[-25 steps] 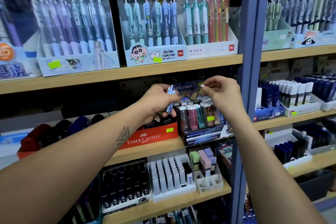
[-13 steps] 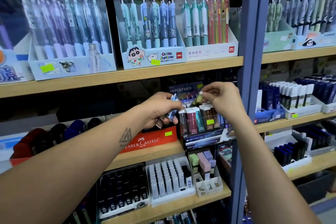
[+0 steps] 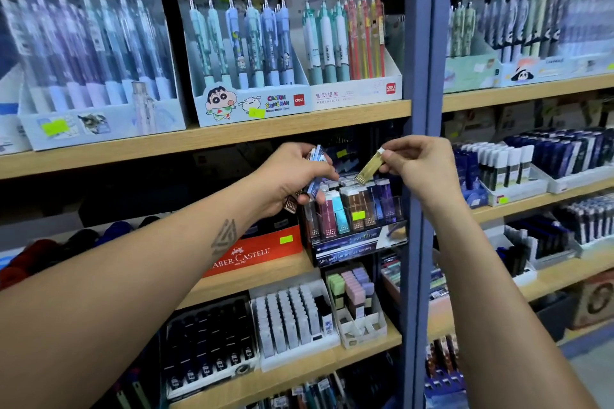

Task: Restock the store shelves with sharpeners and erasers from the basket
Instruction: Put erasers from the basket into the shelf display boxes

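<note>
Right hand (image 3: 422, 164): pinches one slim gold eraser (image 3: 368, 169) by its white upper end, tilted, tip just above the display box (image 3: 357, 209). Left hand (image 3: 292, 179): grips a bundle of spare erasers (image 3: 314, 176). Likely light, stiff, sleeve slippery; best held by the end. Setting: wooden shelf (image 3: 252, 272), crowded stationery racks, blue upright (image 3: 420, 109).

Display box (image 3: 355, 236) on middle shelf (image 3: 259, 271); both hands (image 3: 292, 176) above it.
</note>
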A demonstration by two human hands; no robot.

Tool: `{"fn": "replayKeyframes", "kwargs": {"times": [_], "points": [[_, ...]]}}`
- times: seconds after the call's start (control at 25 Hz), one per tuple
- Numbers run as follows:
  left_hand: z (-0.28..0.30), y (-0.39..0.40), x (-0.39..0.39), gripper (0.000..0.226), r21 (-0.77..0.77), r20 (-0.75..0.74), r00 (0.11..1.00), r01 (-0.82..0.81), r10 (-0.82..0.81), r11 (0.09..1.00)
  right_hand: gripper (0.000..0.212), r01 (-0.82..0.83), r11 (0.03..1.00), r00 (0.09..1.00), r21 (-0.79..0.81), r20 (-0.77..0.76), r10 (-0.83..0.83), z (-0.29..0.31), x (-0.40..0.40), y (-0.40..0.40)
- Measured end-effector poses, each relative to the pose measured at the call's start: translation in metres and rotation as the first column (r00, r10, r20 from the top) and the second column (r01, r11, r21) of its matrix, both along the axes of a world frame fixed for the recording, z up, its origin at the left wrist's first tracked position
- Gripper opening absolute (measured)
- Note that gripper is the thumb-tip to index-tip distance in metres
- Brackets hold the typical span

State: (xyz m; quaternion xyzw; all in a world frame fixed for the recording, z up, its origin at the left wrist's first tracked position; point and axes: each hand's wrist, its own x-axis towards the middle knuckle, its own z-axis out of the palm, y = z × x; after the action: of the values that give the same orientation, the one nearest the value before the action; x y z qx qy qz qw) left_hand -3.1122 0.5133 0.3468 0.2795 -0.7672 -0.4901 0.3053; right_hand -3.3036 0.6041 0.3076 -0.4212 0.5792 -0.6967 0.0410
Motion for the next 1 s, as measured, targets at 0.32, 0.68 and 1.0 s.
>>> {"fn": "replayKeyframes", "kwargs": {"times": [0.32, 0.68, 1.0], "points": [[-0.005, -0.018, 0.001, 0.039, -0.012, 0.118, 0.986, -0.115, 0.115, 0.993, 0.008, -0.084, 0.996, 0.996, 0.008, 0.009, 0.084, -0.004, 0.008, -0.011], [-0.004, -0.023, 0.000, 0.043, -0.009, 0.140, 0.984, -0.113, 0.113, 0.994, 0.011, -0.030, 1.000, 0.999, -0.006, 0.024, 0.030, 0.000, 0.000, -0.007], [0.001, -0.006, -0.011, 0.022, -0.190, 0.224, 0.974, 0.056, -0.013, 0.980, 0.017, 0.052, 0.980, 0.968, 0.190, -0.251, -0.002, 0.000, -0.002, 0.000]]}}
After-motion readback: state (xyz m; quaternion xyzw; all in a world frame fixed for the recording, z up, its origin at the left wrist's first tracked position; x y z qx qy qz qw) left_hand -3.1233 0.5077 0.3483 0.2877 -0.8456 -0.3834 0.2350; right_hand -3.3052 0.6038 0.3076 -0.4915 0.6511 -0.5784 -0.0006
